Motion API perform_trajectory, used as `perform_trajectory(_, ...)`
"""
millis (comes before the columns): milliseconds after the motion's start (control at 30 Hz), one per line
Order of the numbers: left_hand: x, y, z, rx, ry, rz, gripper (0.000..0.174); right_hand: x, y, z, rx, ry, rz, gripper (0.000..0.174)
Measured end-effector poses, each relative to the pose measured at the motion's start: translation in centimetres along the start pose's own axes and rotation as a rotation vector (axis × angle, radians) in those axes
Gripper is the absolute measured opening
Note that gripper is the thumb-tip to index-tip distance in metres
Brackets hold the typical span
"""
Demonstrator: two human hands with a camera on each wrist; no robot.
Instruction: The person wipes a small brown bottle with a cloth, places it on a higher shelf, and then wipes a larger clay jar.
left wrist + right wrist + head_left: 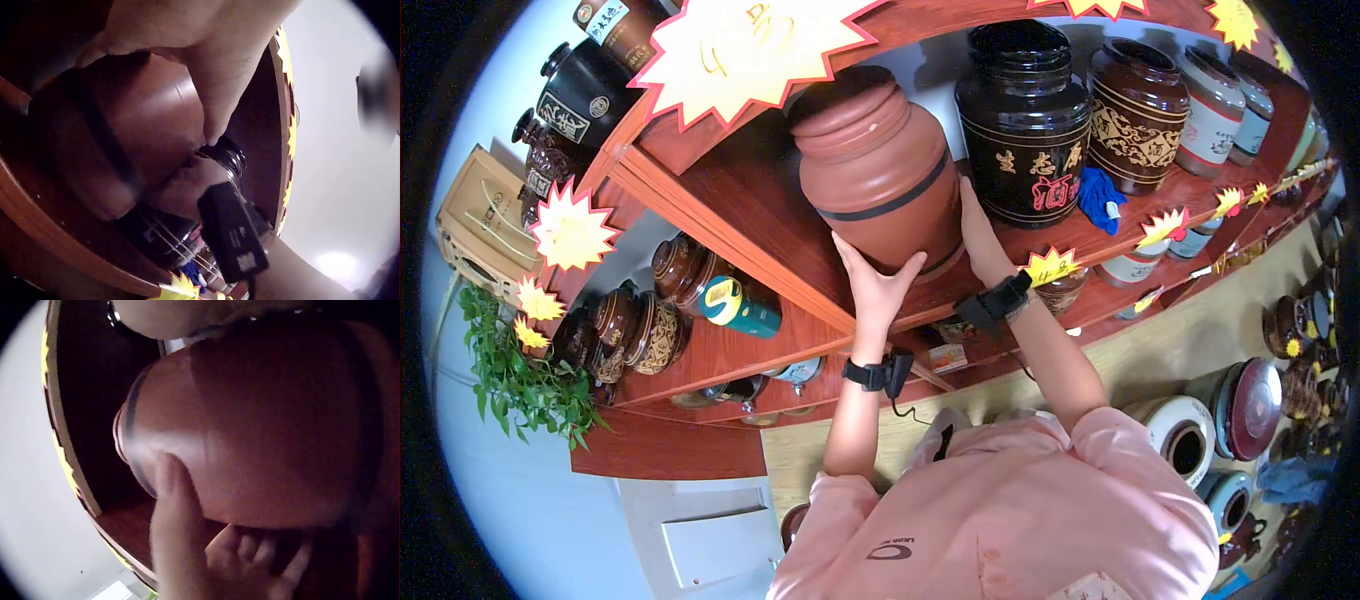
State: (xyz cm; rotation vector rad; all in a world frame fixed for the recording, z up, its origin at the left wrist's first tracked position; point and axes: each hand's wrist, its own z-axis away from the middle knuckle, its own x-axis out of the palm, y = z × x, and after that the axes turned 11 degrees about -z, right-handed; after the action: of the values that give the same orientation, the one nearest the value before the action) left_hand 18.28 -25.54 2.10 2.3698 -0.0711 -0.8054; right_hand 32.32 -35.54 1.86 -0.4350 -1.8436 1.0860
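A reddish-brown clay jar with a dark band round its body and a stepped neck sits between both hands, inside a red wooden shelf compartment. My left hand grips its lower left side, thumb spread across the front. In the right wrist view the left thumb presses the jar wall, with the other fingers around the lower side. My right hand holds the opposite side, between the jar and a black lettered jar; part of that hand is hidden behind the clay jar.
To the right stand a brown patterned jar, a blue cloth and pale jars. Starburst price tags line the shelf edges. A wooden divider runs on the left, beside a teal canister. White crocks stand on the floor.
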Motion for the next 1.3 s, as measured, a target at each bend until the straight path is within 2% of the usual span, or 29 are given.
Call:
perform_trajectory(67, -0.2, -0.3, -1.0, -0.007, -0.007, 0.164, 0.117, 0.3, -0.4, 2.1, -0.033, -0.017, -0.042, 0.057)
perform_trajectory(233, -0.5, -2.7, -1.9, -0.052, -0.072, 0.370, 0.104, 0.0, 0.9, 4.5, -0.080, 0.040, 0.080, 0.055)
perform_trajectory(333, -1.4, -1.0, -0.2, -0.116, -0.105, 0.163, 0.099, -0.4, -0.4, 4.0, -0.107, 0.044, 0.158, 0.057)
perform_trajectory(400, -1.1, -0.2, 1.7, -0.090, -0.086, 0.026, 0.097, -0.4, -0.9, 2.8, -0.128, 0.036, 0.155, 0.058)
perform_trajectory(467, -1.2, 1.6, 2.8, -0.086, -0.092, 0.048, 0.098, -0.4, -0.8, 0.6, -0.156, 0.007, 0.114, 0.057)
perform_trajectory(500, -0.8, 1.7, 3.1, -0.088, -0.087, 0.040, 0.100, 0.0, -1.0, -0.4, -0.123, 0.050, 0.167, 0.057)
perform_trajectory(600, 0.5, 1.8, 3.7, -0.074, -0.062, -0.032, 0.108, 0.2, -2.0, -0.6, 0.070, 0.018, 0.032, 0.055)
perform_trajectory(700, 1.7, 1.8, 3.5, -0.035, -0.021, -0.150, 0.117, 0.6, -2.2, 0.4, 0.108, 0.077, 0.054, 0.060)
perform_trajectory(867, 1.8, 1.3, 2.7, -0.034, -0.001, -0.130, 0.123, -1.4, 0.4, 0.5, 0.032, -0.016, 0.003, 0.062)
perform_trajectory(967, 1.6, 0.9, 1.8, -0.036, -0.011, -0.059, 0.122, -0.5, -1.1, 2.2, -0.008, 0.018, 0.038, 0.062)
perform_trajectory(1067, 1.4, 0.3, 1.8, -0.050, -0.047, -0.099, 0.119, -1.7, -1.2, 2.9, -0.051, -0.021, 0.114, 0.056)
perform_trajectory(1167, -0.1, -0.3, 1.7, 0.026, -0.105, -0.063, 0.107, -5.2, -1.5, 3.7, -0.097, -0.071, 0.223, 0.045)
perform_trajectory(1200, -0.1, -1.5, 2.0, 0.006, -0.118, 0.065, 0.099, -6.5, -1.8, 4.1, -0.110, -0.080, 0.262, 0.041)
perform_trajectory(1267, -2.4, -0.8, 1.7, 0.017, -0.151, 0.029, 0.095, -8.7, -3.5, 5.3, -0.287, 0.064, 0.415, 0.032)
perform_trajectory(1300, -4.3, 1.3, 1.3, 0.002, -0.152, -0.033, 0.090, -10.3, -4.6, 5.6, -0.336, 0.134, 0.521, 0.030)
